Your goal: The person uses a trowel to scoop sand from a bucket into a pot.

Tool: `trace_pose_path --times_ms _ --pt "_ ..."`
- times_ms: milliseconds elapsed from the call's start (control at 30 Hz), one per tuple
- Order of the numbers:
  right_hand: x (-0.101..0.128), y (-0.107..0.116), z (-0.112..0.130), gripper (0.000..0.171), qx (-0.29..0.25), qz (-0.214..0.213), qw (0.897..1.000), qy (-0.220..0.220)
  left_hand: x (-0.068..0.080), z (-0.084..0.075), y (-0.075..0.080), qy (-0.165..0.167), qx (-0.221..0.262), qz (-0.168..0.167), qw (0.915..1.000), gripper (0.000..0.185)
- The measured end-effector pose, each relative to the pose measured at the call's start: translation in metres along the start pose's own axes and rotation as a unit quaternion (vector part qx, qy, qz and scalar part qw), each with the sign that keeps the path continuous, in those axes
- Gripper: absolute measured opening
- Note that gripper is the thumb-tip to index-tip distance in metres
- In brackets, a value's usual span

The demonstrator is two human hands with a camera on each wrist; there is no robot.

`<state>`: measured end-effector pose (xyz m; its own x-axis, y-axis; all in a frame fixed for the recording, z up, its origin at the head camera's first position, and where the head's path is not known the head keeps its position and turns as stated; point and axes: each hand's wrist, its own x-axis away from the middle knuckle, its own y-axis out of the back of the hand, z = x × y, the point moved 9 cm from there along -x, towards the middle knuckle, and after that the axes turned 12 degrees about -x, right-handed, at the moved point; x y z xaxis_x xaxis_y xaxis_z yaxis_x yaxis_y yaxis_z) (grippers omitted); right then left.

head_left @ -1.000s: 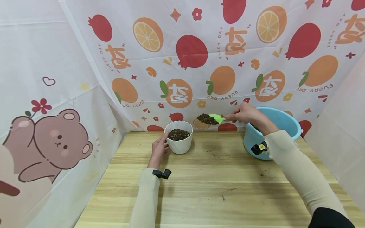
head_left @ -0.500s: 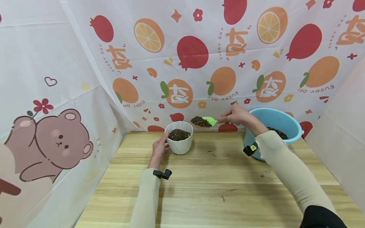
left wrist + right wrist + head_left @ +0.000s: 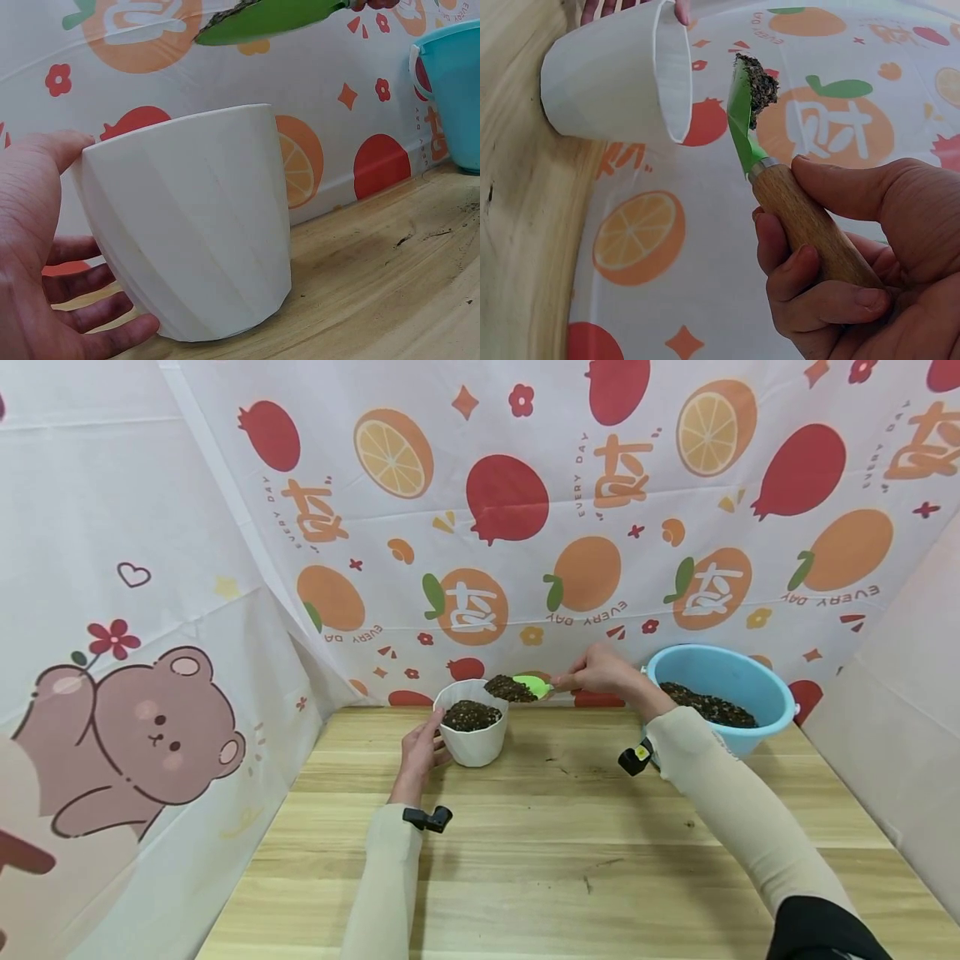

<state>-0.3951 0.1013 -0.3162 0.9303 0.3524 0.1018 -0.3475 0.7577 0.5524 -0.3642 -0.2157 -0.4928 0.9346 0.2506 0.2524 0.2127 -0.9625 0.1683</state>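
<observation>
A white flowerpot [image 3: 474, 747] with dark soil [image 3: 470, 716] inside stands on the wooden table. My left hand [image 3: 420, 758] holds its left side, the thumb at the rim and the fingers spread along the wall [image 3: 187, 225]. My right hand [image 3: 603, 672] grips the wooden handle [image 3: 810, 225] of a small green trowel [image 3: 534, 684]. The trowel's blade bears a heap of soil [image 3: 507, 687] and is held above the pot's right rim, apart from it in the left wrist view.
A light blue bucket [image 3: 723, 672], partly filled with soil, stands at the back right, behind my right forearm. Bits of soil are scattered on the table [image 3: 525, 860]. A fruit-printed cloth [image 3: 562, 510] hangs directly behind the pot.
My right hand has carried the soil-laden trowel left and slightly down, from near the bucket to the pot's rim. More of the bucket now shows. My left hand and the pot stay put.
</observation>
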Motion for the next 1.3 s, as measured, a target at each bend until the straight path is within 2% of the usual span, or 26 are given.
trace_pose_path --times_ms 233,467,667,867,1033,1300 --pt "-0.009 -0.012 -0.004 0.027 -0.008 0.011 1.000 -0.002 -0.001 -0.001 0.000 -0.001 0.002 -0.001 1.0000 0.075" --pt "-0.017 -0.021 -0.007 0.028 -0.004 0.003 1.000 -0.015 -0.001 0.001 0.000 0.000 0.002 -0.002 1.0000 0.078" --pt "-0.024 -0.029 -0.005 0.039 -0.014 0.006 1.000 -0.006 0.000 -0.002 0.000 -0.006 0.006 0.000 1.0000 0.079" --pt "-0.031 -0.037 -0.010 0.035 -0.025 0.005 0.999 -0.021 0.001 -0.001 0.000 -0.003 0.006 0.000 1.0000 0.075" --pt "-0.037 -0.043 -0.015 0.042 -0.021 0.002 0.999 -0.032 0.000 -0.002 0.001 -0.006 0.011 -0.003 0.9999 0.072" --pt "-0.046 -0.052 -0.018 0.042 -0.008 0.006 0.999 -0.034 0.002 -0.001 0.000 -0.006 0.013 -0.001 0.9999 0.075"
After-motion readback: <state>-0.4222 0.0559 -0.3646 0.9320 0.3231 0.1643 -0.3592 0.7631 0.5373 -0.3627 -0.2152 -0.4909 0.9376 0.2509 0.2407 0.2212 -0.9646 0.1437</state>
